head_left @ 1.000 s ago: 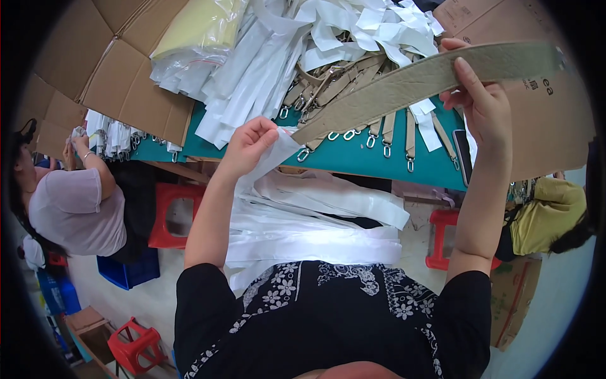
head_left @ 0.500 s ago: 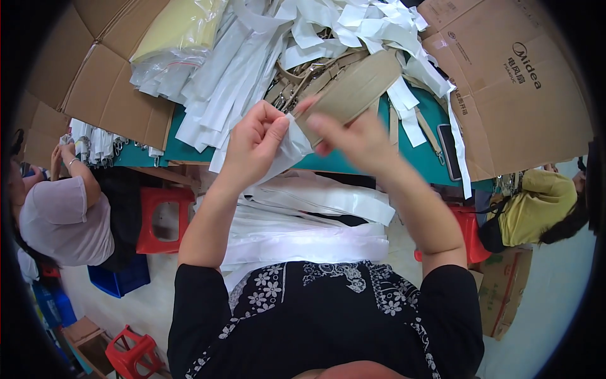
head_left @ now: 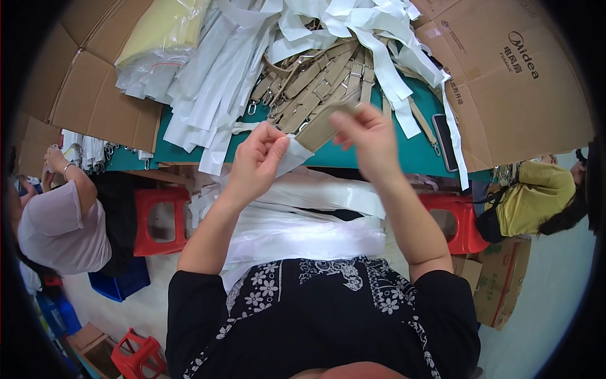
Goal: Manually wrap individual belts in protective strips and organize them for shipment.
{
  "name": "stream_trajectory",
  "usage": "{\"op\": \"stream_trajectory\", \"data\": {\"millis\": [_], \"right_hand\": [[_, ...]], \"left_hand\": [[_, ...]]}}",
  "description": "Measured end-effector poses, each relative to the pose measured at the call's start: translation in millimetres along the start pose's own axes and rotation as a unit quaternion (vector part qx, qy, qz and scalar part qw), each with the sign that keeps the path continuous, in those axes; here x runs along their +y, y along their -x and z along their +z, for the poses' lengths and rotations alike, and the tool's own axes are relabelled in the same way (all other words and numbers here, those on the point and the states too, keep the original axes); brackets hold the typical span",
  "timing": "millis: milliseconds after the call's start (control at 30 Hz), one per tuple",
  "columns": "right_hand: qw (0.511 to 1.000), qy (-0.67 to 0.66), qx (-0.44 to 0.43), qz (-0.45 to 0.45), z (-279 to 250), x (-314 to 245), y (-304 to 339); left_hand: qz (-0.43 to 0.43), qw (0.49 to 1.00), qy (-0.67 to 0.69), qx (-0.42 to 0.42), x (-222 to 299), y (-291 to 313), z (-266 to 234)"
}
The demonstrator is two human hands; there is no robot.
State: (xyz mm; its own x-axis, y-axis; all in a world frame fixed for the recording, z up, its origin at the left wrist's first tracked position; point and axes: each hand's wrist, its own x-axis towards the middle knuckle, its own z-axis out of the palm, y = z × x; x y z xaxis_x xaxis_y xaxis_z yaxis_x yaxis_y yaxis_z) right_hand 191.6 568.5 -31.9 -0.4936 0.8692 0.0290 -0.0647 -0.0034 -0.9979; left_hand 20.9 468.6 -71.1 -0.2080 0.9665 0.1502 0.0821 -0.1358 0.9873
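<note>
My left hand is closed, pinching the end of a white strip of thin, sleeve-like material between thumb and fingers. A flat tan strap runs from that white end up to my right hand. My right hand grips the strap's upper part, its fingers slightly blurred. Whether the strap lies inside the white strip or only against it, I cannot tell. Just beyond my hands is a pile of tan straps with metal buckles and clips. Long white strips lie left of and behind the pile.
More white strips lie across my lap. A phone rests on the green table at right. Cardboard flanks both sides; a plastic-wrapped yellow stack is at left. Co-workers sit left and right, near red stools.
My right hand has turned the tan strap and shifted it down, so more of the strap pile shows behind. My left hand keeps its pinch on the white strip. The whole view has shifted slightly.
</note>
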Motion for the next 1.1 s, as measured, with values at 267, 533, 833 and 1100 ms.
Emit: {"op": "stream_trajectory", "data": {"millis": [267,533,833,1100], "right_hand": [[0.983,-0.052,-0.123,0.123,13.4,41.4,31.3],[0.928,-0.326,0.135,0.123,-122.9,49.6,134.2],[0.733,-0.236,0.598,0.224,-282.2,182.0,319.0],[0.731,0.540,0.250,0.334,-304.9,258.2,306.3]], "left_hand": [[0.062,0.995,-0.057,-0.049,-3.1,-2.7,3.8],[-0.105,0.840,-0.321,-0.425,-37.5,32.4,-70.0],[-0.316,0.614,-0.418,-0.591,-28.7,61.0,-81.6],[-0.200,0.614,-0.542,-0.539,-41.1,71.1,-72.1]]}}
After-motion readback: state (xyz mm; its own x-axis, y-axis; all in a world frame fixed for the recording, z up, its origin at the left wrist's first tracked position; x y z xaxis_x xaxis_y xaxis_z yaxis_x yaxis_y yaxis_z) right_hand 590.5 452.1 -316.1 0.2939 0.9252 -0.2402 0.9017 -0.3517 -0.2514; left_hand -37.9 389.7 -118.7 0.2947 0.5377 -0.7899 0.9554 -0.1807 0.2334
